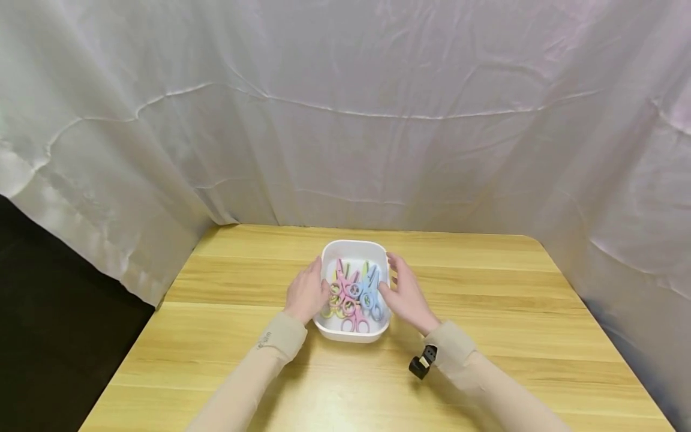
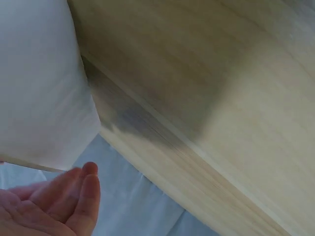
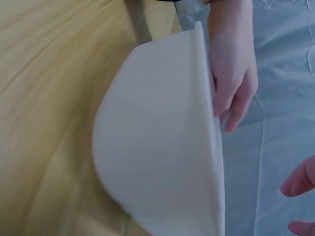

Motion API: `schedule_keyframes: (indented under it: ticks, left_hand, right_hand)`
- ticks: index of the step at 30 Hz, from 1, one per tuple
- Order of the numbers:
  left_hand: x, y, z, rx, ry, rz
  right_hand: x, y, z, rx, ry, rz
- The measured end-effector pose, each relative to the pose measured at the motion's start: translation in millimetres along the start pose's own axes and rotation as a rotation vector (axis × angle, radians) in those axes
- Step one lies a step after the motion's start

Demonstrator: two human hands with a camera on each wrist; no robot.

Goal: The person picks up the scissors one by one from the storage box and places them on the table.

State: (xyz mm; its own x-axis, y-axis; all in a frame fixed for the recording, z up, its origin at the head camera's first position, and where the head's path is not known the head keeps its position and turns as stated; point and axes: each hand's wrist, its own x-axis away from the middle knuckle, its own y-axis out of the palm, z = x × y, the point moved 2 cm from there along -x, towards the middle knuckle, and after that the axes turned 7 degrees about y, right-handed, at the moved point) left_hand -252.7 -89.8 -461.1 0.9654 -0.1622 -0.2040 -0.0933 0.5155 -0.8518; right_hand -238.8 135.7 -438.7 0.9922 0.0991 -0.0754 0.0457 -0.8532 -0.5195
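A white plastic bin (image 1: 351, 337) sits on the wooden table with several children's scissors inside, pink scissors (image 1: 354, 324), blue scissors (image 1: 376, 311) and yellow-green ones partly hidden beneath. At the bin's left side is my left hand (image 1: 308, 293), its fingers fairly straight and thumb near the rim. Whether it touches the rim I cannot tell. My right hand (image 1: 406, 295) is at the right side, thumb and fingers spread about the rim. In the right wrist view its fingertips (image 3: 299, 183) show apart from the bin.
The wooden table (image 1: 486, 324) extends to both sides of the bin. A pale curtain (image 1: 378, 156) hangs behind it and along the sides. A black strap with a small device (image 1: 423, 362) is on my right wrist.
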Motion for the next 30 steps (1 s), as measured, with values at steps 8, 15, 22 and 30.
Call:
schedule_keyframes:
  ticks: [8,15,22,30]
  left_hand:
    - [-3.0,-1.1,-2.8,0.002,-0.020,-0.043]
    - [0.6,0.5,-2.1,0.010,-0.034,-0.056]
    - [0.4,-0.3,4.3,-0.006,-0.011,-0.059]
    - [-4.6,0.7,8.6,-0.011,-0.016,-0.062]
  right_hand:
    - [-4.2,7,-14,0.064,-0.026,-0.036]
    - [-11.3,14,-20,0.155,-0.016,-0.070]
    - [-23.0,16,-29,0.236,-0.044,-0.057]
    - [-34.2,23,-36,0.390,-0.088,-0.034]
